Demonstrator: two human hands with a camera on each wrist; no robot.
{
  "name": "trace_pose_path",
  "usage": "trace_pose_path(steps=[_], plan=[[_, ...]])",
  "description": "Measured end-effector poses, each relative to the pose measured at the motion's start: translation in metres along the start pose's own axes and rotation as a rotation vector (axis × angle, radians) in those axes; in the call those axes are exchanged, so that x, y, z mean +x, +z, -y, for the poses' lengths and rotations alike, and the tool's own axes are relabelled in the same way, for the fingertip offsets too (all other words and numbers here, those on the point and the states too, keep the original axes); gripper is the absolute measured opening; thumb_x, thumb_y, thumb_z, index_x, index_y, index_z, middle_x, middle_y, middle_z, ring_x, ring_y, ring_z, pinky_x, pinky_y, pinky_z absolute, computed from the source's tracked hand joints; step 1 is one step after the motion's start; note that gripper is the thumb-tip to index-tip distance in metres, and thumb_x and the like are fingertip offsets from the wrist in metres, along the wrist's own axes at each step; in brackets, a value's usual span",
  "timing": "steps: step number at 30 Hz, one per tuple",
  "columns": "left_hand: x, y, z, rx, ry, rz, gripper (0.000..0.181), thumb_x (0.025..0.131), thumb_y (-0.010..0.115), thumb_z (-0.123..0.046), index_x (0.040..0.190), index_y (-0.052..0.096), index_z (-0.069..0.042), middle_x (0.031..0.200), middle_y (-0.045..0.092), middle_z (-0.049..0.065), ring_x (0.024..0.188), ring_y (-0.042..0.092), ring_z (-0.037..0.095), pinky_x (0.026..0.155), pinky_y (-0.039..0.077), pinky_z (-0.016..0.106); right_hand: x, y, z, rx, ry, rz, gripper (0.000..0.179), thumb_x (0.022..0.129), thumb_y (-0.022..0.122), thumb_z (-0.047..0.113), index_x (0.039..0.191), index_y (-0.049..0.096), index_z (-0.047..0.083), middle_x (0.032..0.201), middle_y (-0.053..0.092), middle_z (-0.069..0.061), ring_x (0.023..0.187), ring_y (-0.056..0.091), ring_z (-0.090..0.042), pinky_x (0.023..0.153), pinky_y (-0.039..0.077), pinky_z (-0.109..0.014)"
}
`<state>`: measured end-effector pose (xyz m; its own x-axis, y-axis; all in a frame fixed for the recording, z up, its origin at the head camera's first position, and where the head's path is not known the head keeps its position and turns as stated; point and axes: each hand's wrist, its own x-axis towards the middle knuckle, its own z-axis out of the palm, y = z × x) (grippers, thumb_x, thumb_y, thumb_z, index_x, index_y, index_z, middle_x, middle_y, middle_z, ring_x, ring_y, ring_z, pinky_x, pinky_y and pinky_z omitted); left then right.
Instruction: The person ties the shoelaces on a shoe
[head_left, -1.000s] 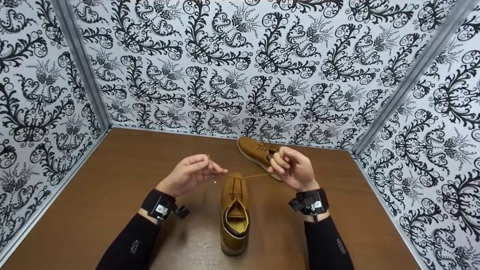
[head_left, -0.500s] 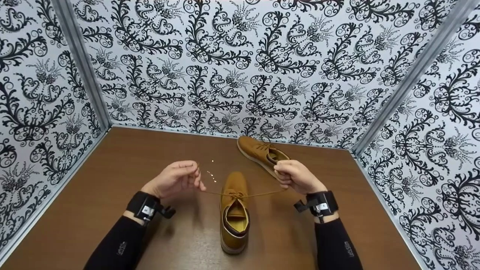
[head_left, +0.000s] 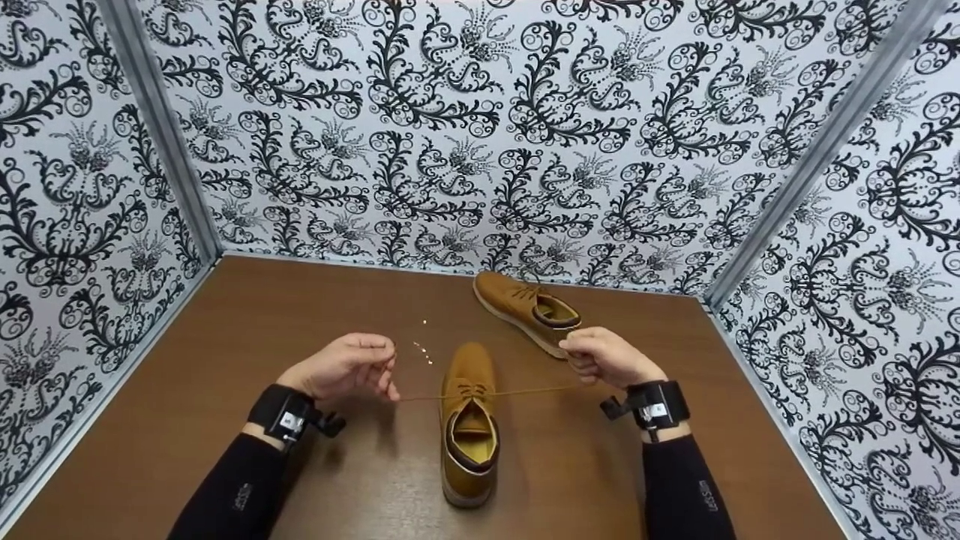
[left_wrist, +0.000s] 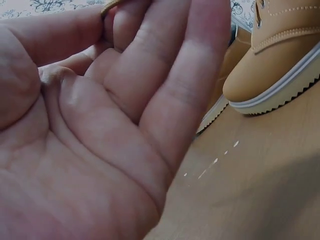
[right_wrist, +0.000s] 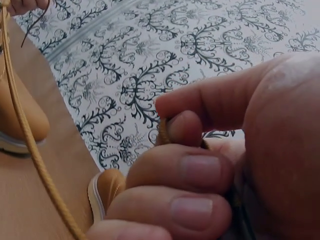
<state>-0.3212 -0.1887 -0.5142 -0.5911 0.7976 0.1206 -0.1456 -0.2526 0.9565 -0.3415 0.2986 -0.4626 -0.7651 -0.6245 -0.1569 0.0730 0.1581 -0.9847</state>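
Observation:
A tan leather shoe [head_left: 471, 367] stands in the middle of the table, toe pointing away from me. Its shoelace [head_left: 525, 391] is stretched nearly straight out to both sides, low over the eyelets. On the left, my left hand [head_left: 341, 367] pinches one end of the lace between thumb and finger, the outer fingers reaching along it. My right hand [head_left: 611, 356] grips the other end with fingers curled, and in the right wrist view the lace [right_wrist: 37, 160] runs down from the shoe to that hand. Both hands hang above the table, apart from the shoe's body.
A second tan shoe [head_left: 517, 300] lies angled at the back, just beyond my right hand. Pale marks [head_left: 424, 351] show on the brown tabletop [head_left: 300, 300] left of the near shoe's toe. Patterned walls [head_left: 450, 150] enclose the table's back and sides.
Both hands have come toward me and spread farther apart. The lace, earlier raised in a knot over the toe, is now drawn down to the eyelets and pulled straighter.

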Motion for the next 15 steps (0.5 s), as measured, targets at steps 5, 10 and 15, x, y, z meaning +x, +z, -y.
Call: trace_pose_path(steps=[5, 10, 15], plan=[[-0.0015, 0.0001, -0.0003, 0.032, -0.093, -0.043, 0.028, 0.118, 0.045, -0.014, 0.102, 0.068, -0.011, 0.082, 0.077, 0.002, 0.092, 0.086, 0.026, 0.068, 0.067, 0.03, -0.0016, -0.0036, 0.0, -0.023, 0.064, -0.037, 0.045, 0.115, 0.055, 0.021, 0.073, 0.038, 0.019, 0.063, 0.034, 0.011, 0.053, 0.033, -0.005, 0.056, 0.031, -0.024], [-0.0002, 0.0012, 0.0009, 0.109, -0.185, -0.106, 0.027, 0.117, 0.05, -0.017, 0.097, 0.066, -0.011, 0.074, 0.071, 0.0, 0.088, 0.085, 0.027, 0.057, 0.063, 0.027, -0.0024, -0.0061, -0.0031, -0.05, 0.132, -0.093, 0.045, 0.115, 0.055, 0.021, 0.074, 0.038, 0.019, 0.063, 0.032, 0.01, 0.053, 0.031, -0.006, 0.056, 0.032, -0.024], [-0.0012, 0.0012, 0.0027, 0.186, -0.235, -0.141, 0.026, 0.116, 0.054, -0.02, 0.096, 0.065, -0.01, 0.071, 0.068, 0.0, 0.086, 0.085, 0.028, 0.052, 0.059, 0.025, 0.0005, -0.0068, -0.0061, -0.083, 0.183, -0.122, 0.043, 0.115, 0.055, 0.02, 0.075, 0.04, 0.019, 0.063, 0.031, 0.011, 0.054, 0.032, -0.007, 0.055, 0.035, -0.023]])
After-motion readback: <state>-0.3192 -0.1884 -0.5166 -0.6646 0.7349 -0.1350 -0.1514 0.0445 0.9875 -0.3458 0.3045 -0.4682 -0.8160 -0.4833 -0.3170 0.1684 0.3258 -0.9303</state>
